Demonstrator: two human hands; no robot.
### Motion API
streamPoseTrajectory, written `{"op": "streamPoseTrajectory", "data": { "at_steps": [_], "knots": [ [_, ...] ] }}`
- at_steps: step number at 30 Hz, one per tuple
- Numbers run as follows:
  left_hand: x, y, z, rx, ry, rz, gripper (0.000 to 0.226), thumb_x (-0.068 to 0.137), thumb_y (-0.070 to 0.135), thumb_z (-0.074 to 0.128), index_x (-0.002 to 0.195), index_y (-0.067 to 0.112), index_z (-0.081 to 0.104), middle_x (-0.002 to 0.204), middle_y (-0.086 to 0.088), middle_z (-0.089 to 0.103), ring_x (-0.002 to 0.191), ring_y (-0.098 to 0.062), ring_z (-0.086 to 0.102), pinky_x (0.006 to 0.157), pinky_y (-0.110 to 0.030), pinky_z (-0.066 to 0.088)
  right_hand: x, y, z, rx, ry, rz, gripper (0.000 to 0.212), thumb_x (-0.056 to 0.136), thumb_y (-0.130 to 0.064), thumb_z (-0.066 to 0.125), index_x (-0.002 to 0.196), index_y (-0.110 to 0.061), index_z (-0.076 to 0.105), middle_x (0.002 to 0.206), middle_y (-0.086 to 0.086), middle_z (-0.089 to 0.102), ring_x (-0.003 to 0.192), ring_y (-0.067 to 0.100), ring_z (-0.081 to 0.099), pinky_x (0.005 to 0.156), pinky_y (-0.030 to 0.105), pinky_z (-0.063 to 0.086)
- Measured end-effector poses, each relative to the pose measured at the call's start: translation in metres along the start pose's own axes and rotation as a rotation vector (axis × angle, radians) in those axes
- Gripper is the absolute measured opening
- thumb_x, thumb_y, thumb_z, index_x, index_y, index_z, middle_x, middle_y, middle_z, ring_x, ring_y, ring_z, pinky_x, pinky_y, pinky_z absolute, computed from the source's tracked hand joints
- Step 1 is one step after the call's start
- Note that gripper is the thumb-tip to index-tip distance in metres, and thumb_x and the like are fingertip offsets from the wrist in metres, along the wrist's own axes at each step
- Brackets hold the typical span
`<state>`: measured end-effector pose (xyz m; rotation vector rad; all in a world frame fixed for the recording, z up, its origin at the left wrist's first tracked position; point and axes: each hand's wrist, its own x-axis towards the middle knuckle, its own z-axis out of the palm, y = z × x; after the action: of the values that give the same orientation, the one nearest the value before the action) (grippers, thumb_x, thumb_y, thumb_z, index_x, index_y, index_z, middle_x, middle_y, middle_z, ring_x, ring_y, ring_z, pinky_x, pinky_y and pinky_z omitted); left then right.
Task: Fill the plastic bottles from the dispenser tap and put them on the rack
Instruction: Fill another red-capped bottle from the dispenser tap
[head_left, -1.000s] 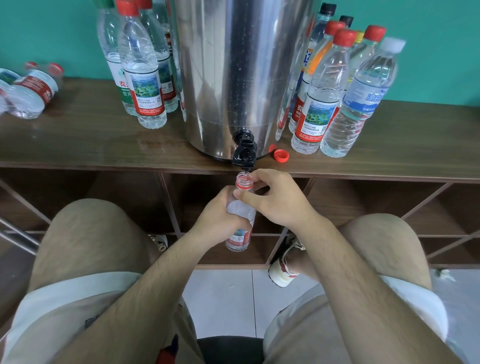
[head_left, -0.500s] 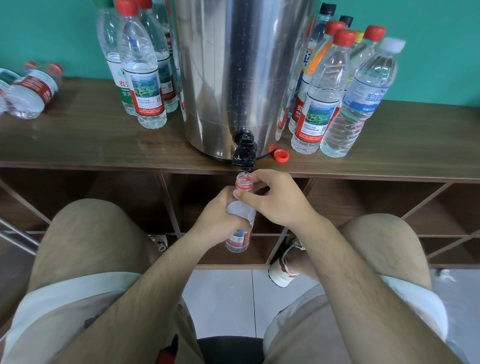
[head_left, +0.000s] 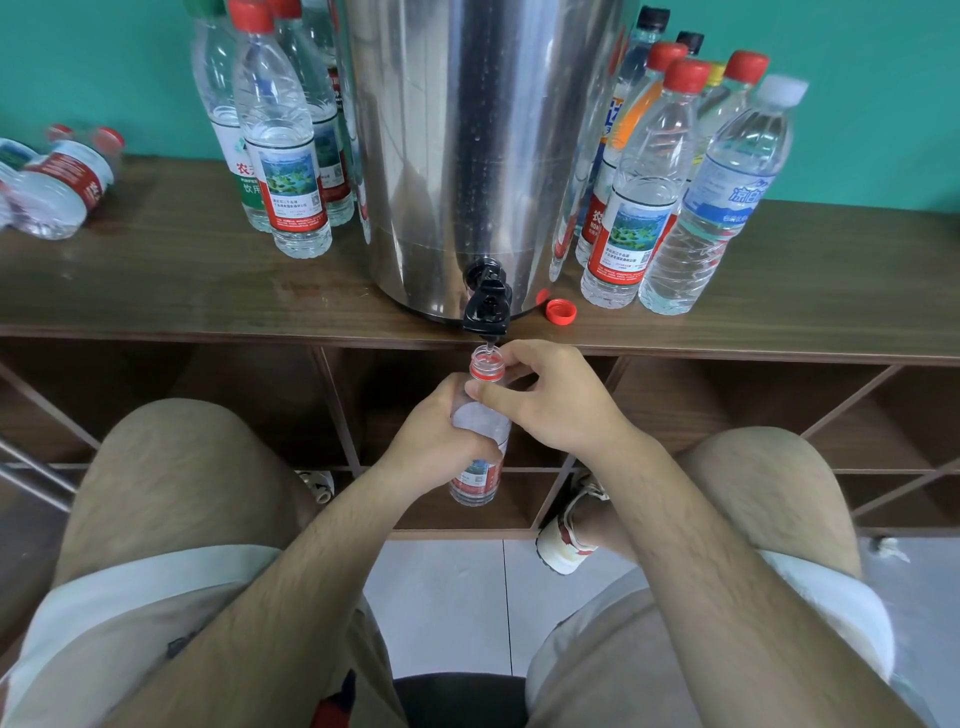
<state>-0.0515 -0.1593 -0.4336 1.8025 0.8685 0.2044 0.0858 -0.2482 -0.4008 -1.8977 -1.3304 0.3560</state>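
A steel dispenser stands on the wooden rack top, its black tap hanging over the front edge. Directly under the tap I hold an uncapped clear bottle with a red neck ring and red label. My left hand grips its body. My right hand pinches the neck just below the mouth. A thin stream runs from the tap into the bottle's mouth. A loose red cap lies on the rack top right of the tap.
Capped bottles stand left and right of the dispenser; two more lie on their sides at far left. Open wooden compartments run below the top. My knees flank the bottle, over a tiled floor.
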Motion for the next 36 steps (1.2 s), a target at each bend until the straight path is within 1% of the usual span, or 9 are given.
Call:
{"op": "streamPoseTrajectory", "data": {
  "at_steps": [2,8,12,21,29,36],
  "knots": [
    [-0.0002,0.0002,0.0004,0.004,0.004,-0.001,0.077,0.078,0.009,0.085,0.141,0.030,0.046,0.132,0.003,0.061,0.124,-0.021,0.059,0.100,-0.040,0.053,-0.0003,-0.0001,-0.0001,0.001,0.000,-0.001,0.027,0.089,-0.042,0.080,0.107,-0.023,0.078,0.099,-0.010,0.075,0.094,0.008,0.070,0.086,0.044,0.058],
    [-0.0012,0.0021,0.0005,0.018,0.006,-0.006,0.078,0.079,0.007,0.084,0.143,0.029,0.045,0.135,0.002,0.060,0.127,-0.022,0.058,0.104,-0.043,0.052,0.0000,-0.0002,0.0001,-0.008,-0.010,-0.002,0.025,0.089,-0.043,0.079,0.106,-0.023,0.078,0.099,-0.010,0.075,0.094,0.007,0.069,0.086,0.044,0.058],
    [-0.0020,0.0036,0.0007,0.014,0.003,-0.012,0.078,0.080,0.006,0.083,0.144,0.027,0.044,0.135,-0.001,0.060,0.128,-0.024,0.058,0.109,-0.051,0.051,-0.0005,0.0000,-0.0004,0.009,-0.012,-0.001,0.026,0.089,-0.041,0.080,0.107,-0.023,0.078,0.099,-0.010,0.075,0.095,0.008,0.070,0.087,0.044,0.058],
    [-0.0013,0.0035,0.0009,0.039,0.014,-0.018,0.078,0.079,0.009,0.085,0.143,0.029,0.044,0.134,0.002,0.060,0.126,-0.022,0.058,0.105,-0.044,0.053,-0.0005,-0.0007,-0.0006,0.000,-0.015,0.002,0.026,0.090,-0.043,0.079,0.106,-0.023,0.078,0.098,-0.011,0.076,0.093,0.007,0.069,0.086,0.043,0.059],
    [-0.0007,0.0041,0.0014,0.052,0.019,-0.020,0.079,0.080,0.011,0.085,0.144,0.028,0.044,0.136,0.001,0.060,0.127,-0.023,0.058,0.107,-0.048,0.053,-0.0010,-0.0013,-0.0012,-0.004,-0.012,-0.002,0.024,0.090,-0.043,0.079,0.105,-0.024,0.078,0.096,-0.012,0.076,0.093,0.006,0.069,0.085,0.041,0.059],
    [-0.0003,0.0027,0.0010,0.040,0.006,-0.014,0.079,0.079,0.010,0.085,0.144,0.029,0.044,0.136,0.002,0.060,0.127,-0.022,0.058,0.107,-0.048,0.052,-0.0013,-0.0016,-0.0008,-0.023,-0.008,-0.011,0.025,0.091,-0.044,0.078,0.106,-0.024,0.078,0.097,-0.013,0.075,0.092,0.005,0.069,0.084,0.040,0.059]
  ]
}}
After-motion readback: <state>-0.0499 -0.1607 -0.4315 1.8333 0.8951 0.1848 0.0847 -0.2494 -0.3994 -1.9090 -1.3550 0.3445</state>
